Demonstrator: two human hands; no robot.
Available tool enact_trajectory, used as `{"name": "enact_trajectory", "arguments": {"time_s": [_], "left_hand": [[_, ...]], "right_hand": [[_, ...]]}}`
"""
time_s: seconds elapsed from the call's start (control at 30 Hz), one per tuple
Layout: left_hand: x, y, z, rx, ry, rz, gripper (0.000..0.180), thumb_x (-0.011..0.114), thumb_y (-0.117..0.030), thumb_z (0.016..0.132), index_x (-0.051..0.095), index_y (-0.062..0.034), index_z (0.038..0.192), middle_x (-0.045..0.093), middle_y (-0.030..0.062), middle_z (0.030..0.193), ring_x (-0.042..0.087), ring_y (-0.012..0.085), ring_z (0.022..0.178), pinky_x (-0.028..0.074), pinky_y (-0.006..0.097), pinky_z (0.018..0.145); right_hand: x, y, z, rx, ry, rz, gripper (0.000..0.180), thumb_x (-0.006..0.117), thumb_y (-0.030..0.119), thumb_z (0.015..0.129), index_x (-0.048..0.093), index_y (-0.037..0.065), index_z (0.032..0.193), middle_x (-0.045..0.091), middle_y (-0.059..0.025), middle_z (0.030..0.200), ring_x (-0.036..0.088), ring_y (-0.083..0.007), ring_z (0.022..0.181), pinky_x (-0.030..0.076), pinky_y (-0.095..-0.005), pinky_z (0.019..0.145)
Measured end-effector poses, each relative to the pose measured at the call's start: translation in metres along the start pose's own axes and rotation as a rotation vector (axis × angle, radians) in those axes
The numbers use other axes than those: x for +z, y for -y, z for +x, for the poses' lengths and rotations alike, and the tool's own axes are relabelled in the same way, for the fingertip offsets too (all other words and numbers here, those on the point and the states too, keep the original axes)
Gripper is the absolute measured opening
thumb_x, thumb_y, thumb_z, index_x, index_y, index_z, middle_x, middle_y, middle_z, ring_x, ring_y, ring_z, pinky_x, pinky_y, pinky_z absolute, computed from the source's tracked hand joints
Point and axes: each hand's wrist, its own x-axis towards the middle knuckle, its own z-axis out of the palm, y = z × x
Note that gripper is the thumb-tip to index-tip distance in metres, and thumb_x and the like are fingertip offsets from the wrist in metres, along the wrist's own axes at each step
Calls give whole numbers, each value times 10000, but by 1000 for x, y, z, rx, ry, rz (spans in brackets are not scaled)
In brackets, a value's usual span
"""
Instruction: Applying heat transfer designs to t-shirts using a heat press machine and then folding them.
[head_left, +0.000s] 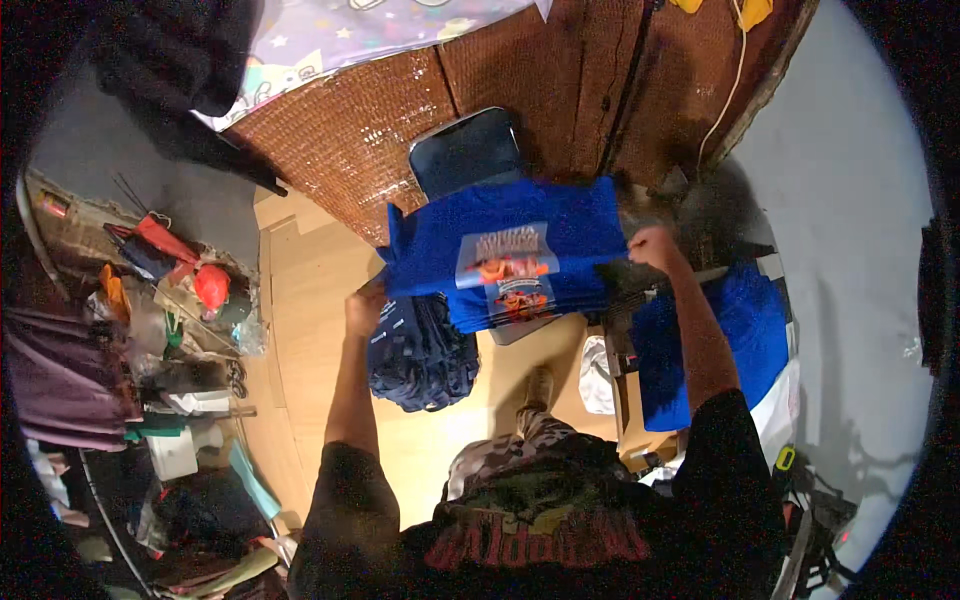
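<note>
A blue T-shirt (425, 250) with a printed picture on its front is stretched between my two hands. My left hand (364, 308) is closed on its near left edge, above a pile of dark navy shirts (420, 365). At the shirt's right side, my right hand (653, 247) is closed on the cloth. Beneath the held shirt lies a stack of blue shirts (478, 318) with similar prints; the held cloth hides part of it. Further to the right, another blue garment (712, 345) is draped by the wall.
A dark chair back (465, 152) stands just beyond the shirts, before a brown woven wall panel (350, 120). Clutter with a red bag (210, 288) fills the left side. A white cloth or bag (597, 378) lies right of my foot (538, 388). A grey wall (850, 220) bounds the right.
</note>
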Motion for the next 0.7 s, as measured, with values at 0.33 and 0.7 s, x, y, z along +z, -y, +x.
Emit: {"name": "enact_trajectory", "arguments": {"time_s": [0.33, 0.7], "left_hand": [[76, -22, -24, -109, 236, 595, 186, 624, -162, 817, 710, -29, 913, 695, 198, 847, 671, 382, 854, 535, 433, 785], [224, -112, 46, 438, 682, 324, 215, 630, -130, 824, 707, -63, 1013, 689, 168, 1005, 650, 338, 934, 521, 407, 864]], "right_hand": [[94, -4, 7, -11, 210, -166, 232, 727, 154, 759, 722, 18, 947, 707, -164, 893, 678, -296, 836, 536, -409, 775], [57, 104, -104, 95, -664, -312, 435, 697, 134, 794, 612, 40, 1210, 543, -204, 1330, 459, -395, 1291, 402, -472, 1054]]}}
